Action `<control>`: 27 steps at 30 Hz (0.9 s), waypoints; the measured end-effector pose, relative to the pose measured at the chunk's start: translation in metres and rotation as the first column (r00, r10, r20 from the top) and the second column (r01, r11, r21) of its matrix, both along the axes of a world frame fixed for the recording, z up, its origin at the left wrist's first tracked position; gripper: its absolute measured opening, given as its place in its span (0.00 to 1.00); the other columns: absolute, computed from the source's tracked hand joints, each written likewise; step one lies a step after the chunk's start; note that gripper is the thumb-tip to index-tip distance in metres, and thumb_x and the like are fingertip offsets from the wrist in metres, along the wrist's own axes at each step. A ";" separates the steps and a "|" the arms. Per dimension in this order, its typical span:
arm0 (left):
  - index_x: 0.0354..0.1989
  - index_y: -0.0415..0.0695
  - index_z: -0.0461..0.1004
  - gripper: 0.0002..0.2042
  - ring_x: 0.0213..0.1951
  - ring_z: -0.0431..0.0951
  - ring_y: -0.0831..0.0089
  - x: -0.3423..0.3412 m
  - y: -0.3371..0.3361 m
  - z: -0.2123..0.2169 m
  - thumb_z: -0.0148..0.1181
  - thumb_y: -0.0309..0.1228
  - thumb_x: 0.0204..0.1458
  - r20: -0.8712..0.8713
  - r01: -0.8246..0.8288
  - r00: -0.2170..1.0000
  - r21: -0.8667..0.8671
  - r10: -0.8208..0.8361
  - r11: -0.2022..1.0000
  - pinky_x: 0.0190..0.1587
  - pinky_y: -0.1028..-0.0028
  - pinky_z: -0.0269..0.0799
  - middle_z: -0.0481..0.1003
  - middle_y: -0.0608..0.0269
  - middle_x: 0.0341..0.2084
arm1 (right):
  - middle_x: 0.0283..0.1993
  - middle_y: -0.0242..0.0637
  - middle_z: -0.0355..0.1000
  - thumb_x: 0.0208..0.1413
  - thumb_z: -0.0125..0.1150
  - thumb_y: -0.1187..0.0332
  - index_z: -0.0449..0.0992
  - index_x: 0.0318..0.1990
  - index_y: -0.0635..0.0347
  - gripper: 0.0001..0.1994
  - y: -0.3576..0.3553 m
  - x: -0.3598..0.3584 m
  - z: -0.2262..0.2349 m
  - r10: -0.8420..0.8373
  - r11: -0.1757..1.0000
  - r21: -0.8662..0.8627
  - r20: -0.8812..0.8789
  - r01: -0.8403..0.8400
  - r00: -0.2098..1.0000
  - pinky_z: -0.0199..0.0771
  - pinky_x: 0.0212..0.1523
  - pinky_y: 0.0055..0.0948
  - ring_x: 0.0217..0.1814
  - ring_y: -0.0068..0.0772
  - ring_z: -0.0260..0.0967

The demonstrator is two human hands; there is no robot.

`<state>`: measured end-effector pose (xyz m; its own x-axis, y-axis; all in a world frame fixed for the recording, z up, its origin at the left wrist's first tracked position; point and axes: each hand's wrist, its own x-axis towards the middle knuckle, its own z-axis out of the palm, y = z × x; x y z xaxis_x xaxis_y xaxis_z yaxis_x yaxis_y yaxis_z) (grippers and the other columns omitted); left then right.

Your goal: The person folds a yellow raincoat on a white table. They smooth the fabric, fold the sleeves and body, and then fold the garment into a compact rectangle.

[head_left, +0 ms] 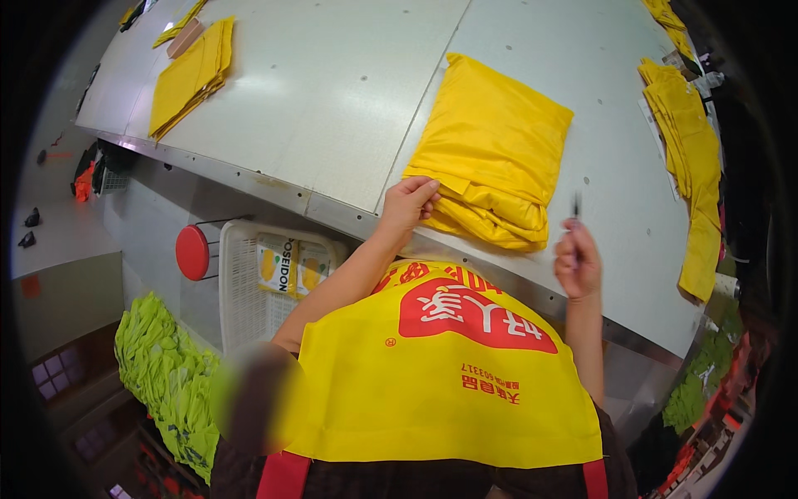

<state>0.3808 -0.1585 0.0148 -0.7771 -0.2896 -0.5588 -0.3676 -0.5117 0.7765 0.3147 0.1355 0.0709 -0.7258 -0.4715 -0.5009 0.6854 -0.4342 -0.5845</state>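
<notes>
A bundle of folded yellow fabric lies on the pale worktable in front of me, its near edge showing several loose layers. At the bundle's near left corner, my left hand pinches the fabric edge between thumb and fingers. My right hand is off the bundle's near right corner, apart from it. Its fingers are closed round a small dark pointed tool, tip up; motion blur hides its exact kind.
More folded yellow fabric lies at the table's far left, beside a pinkish block. Yellow pieces line the right edge. Below the table's front edge stand a white plastic basket, a red stool and a lime-green fabric heap.
</notes>
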 end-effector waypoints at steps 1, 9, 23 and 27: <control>0.34 0.43 0.74 0.07 0.19 0.65 0.86 0.001 -0.001 -0.001 0.57 0.32 0.51 -0.007 0.006 1.000 0.008 -0.006 1.000 0.21 0.85 0.62 0.72 0.72 0.20 | 0.19 0.26 0.60 0.54 0.50 0.68 0.67 0.41 0.60 0.09 -0.030 0.013 0.014 0.092 0.988 0.131 -0.099 -0.078 0.991 0.47 0.11 0.13 0.11 0.12 0.46; 0.33 0.43 0.73 0.05 0.19 0.66 0.85 0.007 -0.005 -0.006 0.56 0.31 0.52 -0.053 0.021 0.999 0.147 -0.013 0.989 0.22 0.84 0.63 0.70 0.71 0.20 | 0.23 0.24 0.60 0.60 0.40 0.59 0.71 0.42 0.63 0.17 -0.125 0.039 0.002 0.611 0.689 0.629 -0.237 -0.360 0.755 0.52 0.23 0.14 0.22 0.13 0.51; 0.31 0.43 0.72 0.05 0.19 0.68 0.83 0.012 -0.015 -0.003 0.58 0.30 0.50 0.005 0.074 0.997 0.215 -0.076 0.974 0.22 0.84 0.66 0.71 0.70 0.19 | 0.27 0.46 0.71 0.57 0.47 0.59 0.72 0.36 0.69 0.18 -0.147 0.020 -0.004 0.771 0.426 0.890 -0.263 -0.162 0.579 0.65 0.34 0.28 0.29 0.33 0.67; 0.32 0.42 0.72 0.05 0.19 0.68 0.83 0.011 -0.016 0.000 0.57 0.29 0.50 0.005 0.078 0.997 0.214 -0.081 0.974 0.22 0.83 0.66 0.70 0.70 0.19 | 0.25 0.47 0.71 0.55 0.49 0.59 0.73 0.34 0.69 0.18 -0.154 0.015 -0.004 0.771 0.393 0.908 -0.239 -0.146 0.590 0.66 0.31 0.30 0.26 0.34 0.67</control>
<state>0.3923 -0.1744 0.0148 -0.7846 -0.1001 -0.6118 -0.4236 -0.6339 0.6471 0.3293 -0.0189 0.0667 -0.7569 -0.4947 -0.4270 0.0033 0.6505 -0.7595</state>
